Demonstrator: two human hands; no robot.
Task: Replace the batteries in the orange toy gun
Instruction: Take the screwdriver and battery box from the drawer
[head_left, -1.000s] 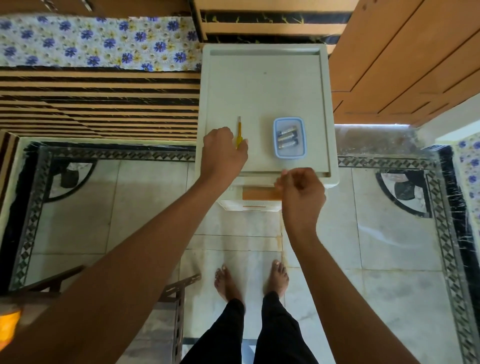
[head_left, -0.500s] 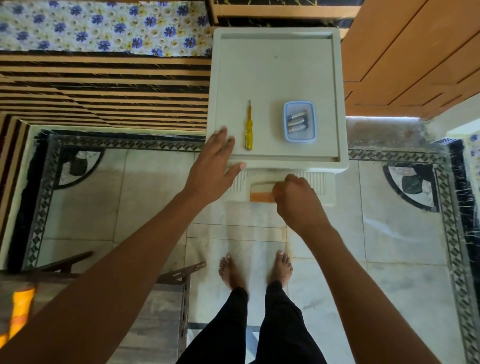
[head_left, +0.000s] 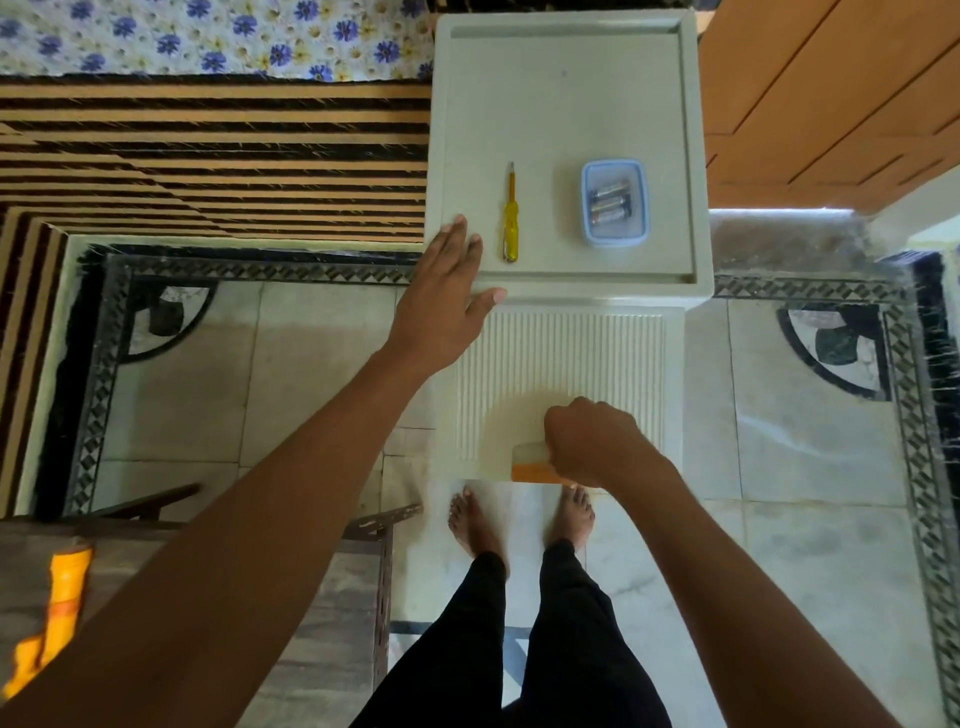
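Note:
The orange toy gun (head_left: 60, 603) lies at the lower left on a grey-topped side table (head_left: 337, 582), partly hidden by my left arm. On the white cabinet top (head_left: 561, 104) lie a yellow screwdriver (head_left: 510, 218) and a small clear box (head_left: 614, 234) holding batteries (head_left: 609, 203). My left hand (head_left: 447, 306) rests flat on the cabinet's front left corner, fingers straight. My right hand (head_left: 592, 441) grips the orange handle (head_left: 530, 467) of the cabinet's ribbed front panel (head_left: 561, 364), which stands out toward me.
My bare feet (head_left: 478, 525) stand on the tiled floor just below the pulled-out panel. A striped wooden bed frame (head_left: 208, 156) with a flowered sheet lies to the left. Wooden doors (head_left: 831, 104) stand to the right.
My left hand let go of the screwdriver and moved to the cabinet's front left corner. My right hand pulled the orange handle toward me, bringing out the ribbed panel.

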